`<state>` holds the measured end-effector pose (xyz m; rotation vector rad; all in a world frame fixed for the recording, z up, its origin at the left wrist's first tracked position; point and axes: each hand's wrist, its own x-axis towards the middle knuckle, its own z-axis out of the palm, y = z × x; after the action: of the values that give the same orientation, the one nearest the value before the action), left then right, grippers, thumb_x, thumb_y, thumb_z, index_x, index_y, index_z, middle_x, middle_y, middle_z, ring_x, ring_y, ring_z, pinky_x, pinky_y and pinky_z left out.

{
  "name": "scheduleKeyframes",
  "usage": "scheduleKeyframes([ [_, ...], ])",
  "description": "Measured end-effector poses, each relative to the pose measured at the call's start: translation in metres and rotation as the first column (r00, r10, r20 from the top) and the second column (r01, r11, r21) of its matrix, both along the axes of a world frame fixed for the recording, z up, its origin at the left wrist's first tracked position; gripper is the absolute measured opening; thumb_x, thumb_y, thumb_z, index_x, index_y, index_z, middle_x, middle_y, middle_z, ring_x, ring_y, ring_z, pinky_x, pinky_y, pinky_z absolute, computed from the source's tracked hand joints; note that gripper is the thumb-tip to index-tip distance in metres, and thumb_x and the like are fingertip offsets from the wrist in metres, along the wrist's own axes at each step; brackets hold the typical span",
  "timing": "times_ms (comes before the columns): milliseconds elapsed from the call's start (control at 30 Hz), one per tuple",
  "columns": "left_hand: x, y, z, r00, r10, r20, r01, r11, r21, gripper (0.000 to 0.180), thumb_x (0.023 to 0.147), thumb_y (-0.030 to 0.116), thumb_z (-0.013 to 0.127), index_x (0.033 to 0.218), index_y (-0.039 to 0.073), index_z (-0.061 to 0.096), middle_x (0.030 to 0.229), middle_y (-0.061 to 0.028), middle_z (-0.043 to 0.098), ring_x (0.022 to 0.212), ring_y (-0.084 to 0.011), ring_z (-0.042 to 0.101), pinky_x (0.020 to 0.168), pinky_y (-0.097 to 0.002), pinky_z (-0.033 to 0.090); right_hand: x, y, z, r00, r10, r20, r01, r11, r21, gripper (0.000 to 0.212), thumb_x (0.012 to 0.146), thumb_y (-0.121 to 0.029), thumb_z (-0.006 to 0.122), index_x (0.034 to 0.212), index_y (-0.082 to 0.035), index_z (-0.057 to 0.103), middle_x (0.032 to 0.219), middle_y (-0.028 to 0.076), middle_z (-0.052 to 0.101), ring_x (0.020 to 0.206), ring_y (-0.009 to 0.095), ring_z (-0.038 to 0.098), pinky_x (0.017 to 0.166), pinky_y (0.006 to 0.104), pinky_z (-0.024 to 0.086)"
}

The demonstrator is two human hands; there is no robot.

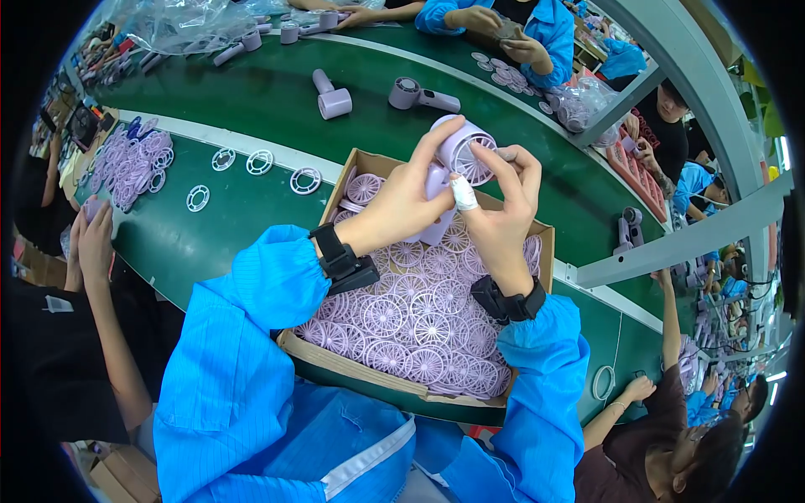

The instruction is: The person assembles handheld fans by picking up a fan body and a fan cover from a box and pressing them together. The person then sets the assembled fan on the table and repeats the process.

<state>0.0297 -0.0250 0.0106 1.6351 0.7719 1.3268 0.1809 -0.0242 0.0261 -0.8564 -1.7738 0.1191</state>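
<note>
Above the cardboard box [537,251], both my hands hold a lilac handheld fan [457,151] with its round spoked grille [478,168] facing right. My left hand [398,201] is wrapped round the fan's head and body from the left. My right hand [507,210] has its fingers on the grille side, and white tape [463,193] covers its thumb. Whether the grille is fully seated cannot be made out. Many loose lilac spoked grilles [432,327] fill the box below.
Lilac fans [335,102] lie on the green conveyor belt [251,84]. White rings [305,180] and a pile of lilac rings [134,163] are left of the box. Co-workers sit on both sides and across. A grey metal frame [688,230] stands at the right.
</note>
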Motion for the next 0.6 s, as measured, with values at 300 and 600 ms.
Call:
scheduleKeyframes([
  [300, 0.0045, -0.0062, -0.0017, 0.999, -0.014, -0.034, 0.014, 1.0, -0.007, 0.074, 0.086, 0.008, 0.059, 0.146, 0.017, 0.017, 0.121, -0.0244, 0.054, 0.106, -0.039, 0.06, 0.085, -0.0413, 0.048, 0.0033, 0.0009, 0.0001, 0.999, -0.023, 0.039, 0.019, 0.994, 0.106, 0.042, 0.067, -0.01, 0.08, 0.107, -0.008, 0.068, 0.108, 0.01, 0.045, 0.092, 0.022, 0.052, 0.076, 0.0312, 0.046],
  [600, 0.0057, -0.0079, -0.003, 0.998, 0.025, -0.05, -0.022, 0.998, 0.057, 0.075, 0.086, 0.008, 0.059, 0.146, 0.015, 0.016, 0.121, -0.0266, 0.053, 0.106, -0.0418, 0.059, 0.086, -0.0425, 0.047, 0.0004, -0.0015, 0.0, 0.996, -0.07, 0.054, 0.063, 0.992, 0.108, 0.042, 0.066, -0.012, 0.083, 0.106, -0.007, 0.068, 0.107, 0.009, 0.048, 0.089, 0.018, 0.052, 0.076, 0.0293, 0.047],
])
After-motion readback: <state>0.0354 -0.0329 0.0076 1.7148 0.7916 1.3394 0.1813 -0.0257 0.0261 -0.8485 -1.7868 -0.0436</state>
